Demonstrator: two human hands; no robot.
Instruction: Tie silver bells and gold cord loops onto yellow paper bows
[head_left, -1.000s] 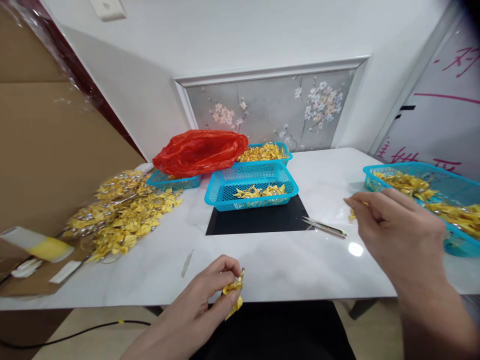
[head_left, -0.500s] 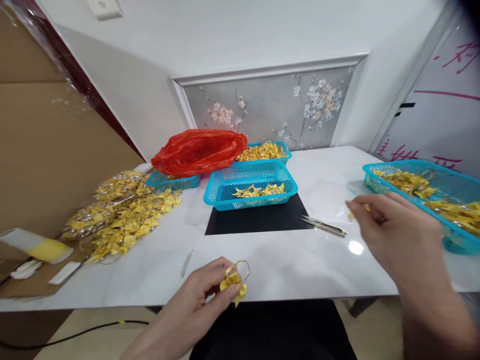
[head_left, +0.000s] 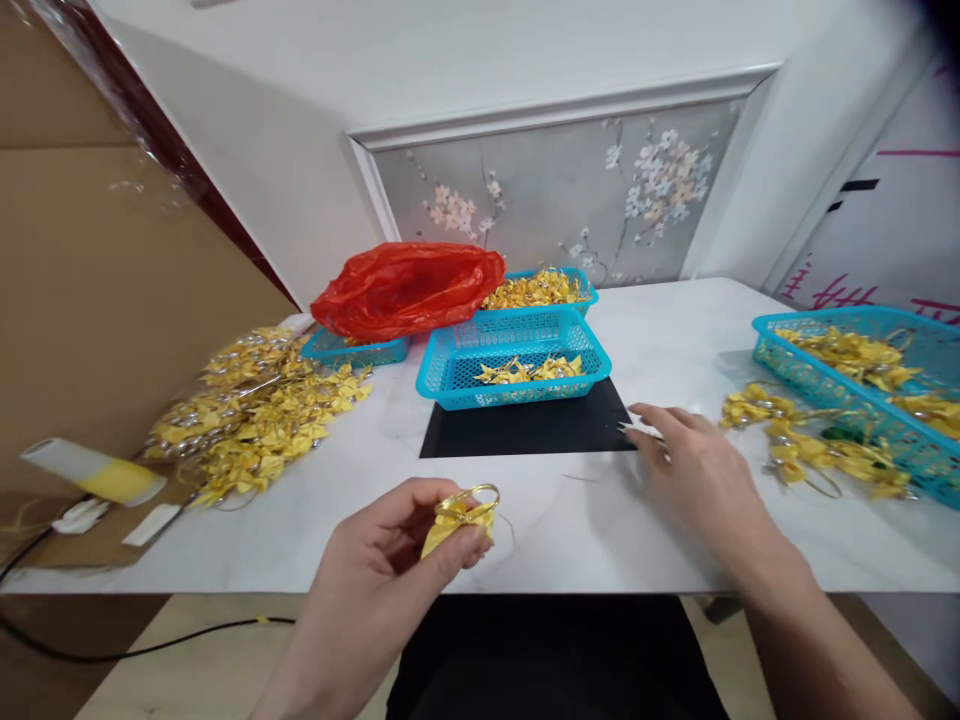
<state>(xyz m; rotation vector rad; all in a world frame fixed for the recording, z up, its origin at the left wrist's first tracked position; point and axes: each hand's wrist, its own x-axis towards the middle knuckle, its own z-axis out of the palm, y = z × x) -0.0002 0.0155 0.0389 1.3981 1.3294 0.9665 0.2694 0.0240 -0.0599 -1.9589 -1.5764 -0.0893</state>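
Observation:
My left hand [head_left: 397,575] is closed in a pinch near the table's front edge. Between thumb and fingers it holds a yellow fabric flower [head_left: 439,530] with a looped gold wire [head_left: 491,494] standing up from it. A thin strand trails off to its right. On the right, my right hand [head_left: 697,460] is low over the table, its fingers closed around small pointed snips [head_left: 646,431]. Only their tips and a bit of the body show, pointing left over the corner of a black mat [head_left: 517,432]; the rest is under the hand.
A blue basket [head_left: 442,392] with a few yellow flowers stands on the mat. Behind it are a red plastic bag [head_left: 397,290] and another filled basket [head_left: 589,282]. Flower bunches [head_left: 262,430] are heaped left; more flowers [head_left: 795,450] lie beside the right basket [head_left: 772,345].
My right hand has moved left from beside the right basket onto the snips, uncovering the flowers lying there. My left hand still holds its flower, now turned and slightly higher in view.

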